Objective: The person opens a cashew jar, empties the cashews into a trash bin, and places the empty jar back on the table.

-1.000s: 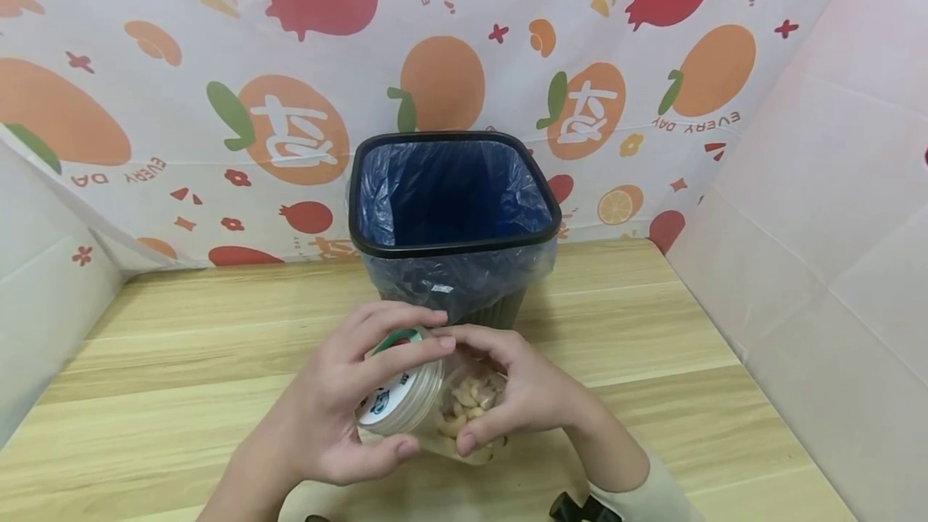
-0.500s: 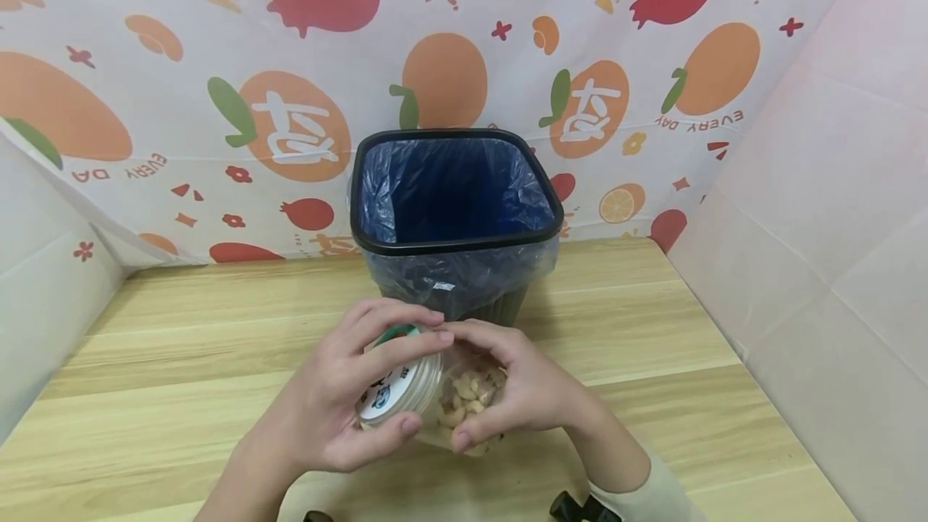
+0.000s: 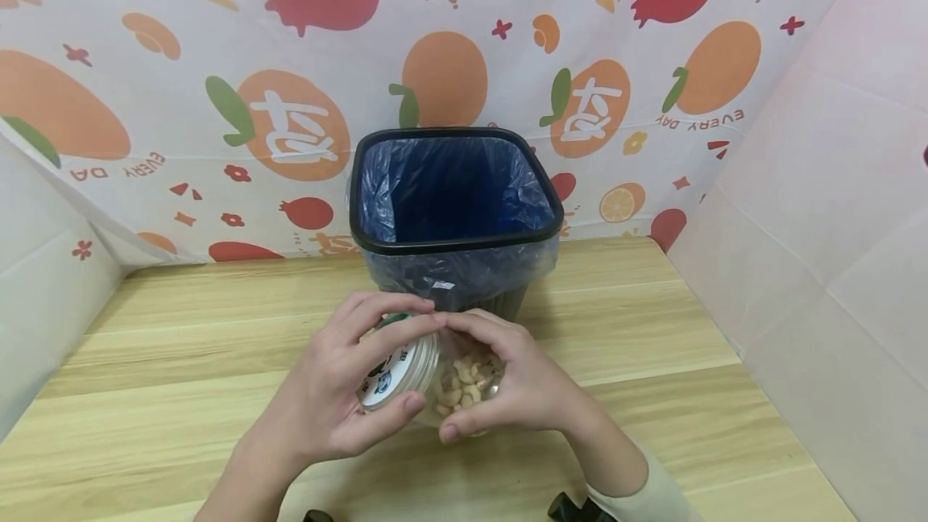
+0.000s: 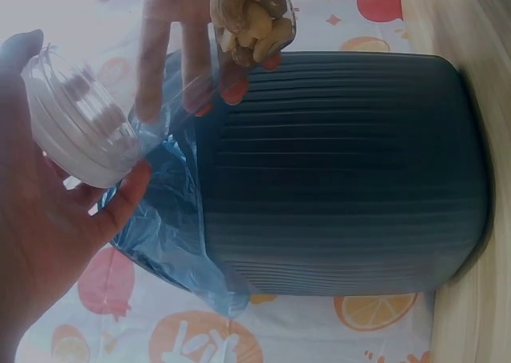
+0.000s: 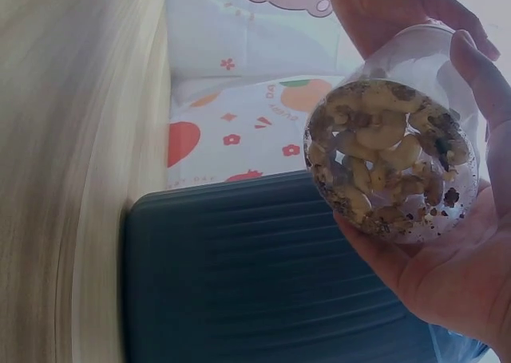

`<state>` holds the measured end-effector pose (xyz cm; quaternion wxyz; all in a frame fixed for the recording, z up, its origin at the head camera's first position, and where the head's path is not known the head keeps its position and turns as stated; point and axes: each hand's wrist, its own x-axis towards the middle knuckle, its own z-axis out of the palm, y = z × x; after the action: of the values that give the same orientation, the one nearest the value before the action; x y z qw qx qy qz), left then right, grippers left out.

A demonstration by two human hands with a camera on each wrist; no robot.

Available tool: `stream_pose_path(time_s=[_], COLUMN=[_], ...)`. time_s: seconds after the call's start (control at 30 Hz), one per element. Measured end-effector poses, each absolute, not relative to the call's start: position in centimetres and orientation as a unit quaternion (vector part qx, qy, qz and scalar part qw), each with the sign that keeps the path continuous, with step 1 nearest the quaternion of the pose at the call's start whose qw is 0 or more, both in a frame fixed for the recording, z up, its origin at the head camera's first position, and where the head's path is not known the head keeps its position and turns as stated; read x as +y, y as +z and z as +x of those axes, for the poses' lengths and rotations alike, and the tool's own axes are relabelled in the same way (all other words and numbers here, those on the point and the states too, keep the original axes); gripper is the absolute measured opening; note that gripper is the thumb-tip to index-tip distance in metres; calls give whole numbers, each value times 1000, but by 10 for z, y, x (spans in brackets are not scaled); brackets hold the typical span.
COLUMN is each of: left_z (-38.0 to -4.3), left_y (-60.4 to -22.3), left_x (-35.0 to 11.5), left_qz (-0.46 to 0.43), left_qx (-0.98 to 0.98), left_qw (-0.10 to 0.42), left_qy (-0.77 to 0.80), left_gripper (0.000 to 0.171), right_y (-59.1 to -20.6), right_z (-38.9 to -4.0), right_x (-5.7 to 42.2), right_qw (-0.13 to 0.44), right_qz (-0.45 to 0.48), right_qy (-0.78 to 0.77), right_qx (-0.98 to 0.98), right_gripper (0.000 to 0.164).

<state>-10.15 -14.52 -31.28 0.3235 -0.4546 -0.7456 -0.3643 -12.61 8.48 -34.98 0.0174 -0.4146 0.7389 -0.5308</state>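
Observation:
A clear plastic jar (image 3: 464, 383) partly filled with cashews (image 5: 391, 155) is held tilted above the table, in front of the bin. My left hand (image 3: 344, 381) grips its lid (image 3: 395, 373), which carries a white round label, fingers over the top and thumb below. The jar's body lies in the grip of my right hand (image 3: 515, 377). Fingertips of both hands meet above it in the head view. In the right wrist view the jar's base faces the camera, with dark crumbs scattered among the nuts. The left wrist view shows the lid end (image 4: 80, 124) and the nuts gathered at the far end.
A dark ribbed bin (image 4: 335, 171) with a black rim (image 3: 457, 248) and a translucent bag liner (image 3: 464, 276) stands just beyond the hands. Behind it hangs a fruit-print cloth (image 3: 290, 127). Black objects (image 3: 580, 508) show at the table's (image 3: 188, 393) near edge.
Both hands have risen slightly in the head view, and the jar has moved with them. The cashews appear a little higher. My grip on lid and body stays the same.

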Motion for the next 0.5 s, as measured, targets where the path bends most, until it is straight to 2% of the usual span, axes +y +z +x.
stream_pose_path(time_s=[0.3,0.5], left_z=[-101,-102], left_y=[-309,-305], left_x=[-146,-141], left_qz=[-475,-536], left_qx=[-735,-691], left_qw=[331,335], left_qy=[-353,-351], left_gripper=[60,57], right_y=[-354,-357], right_z=[-130,-135], right_x=[88,91], right_qw=[36,80], right_qz=[-436,-472], right_qy=[-542,-558], right_qx=[717,678], right_gripper=[88,86])
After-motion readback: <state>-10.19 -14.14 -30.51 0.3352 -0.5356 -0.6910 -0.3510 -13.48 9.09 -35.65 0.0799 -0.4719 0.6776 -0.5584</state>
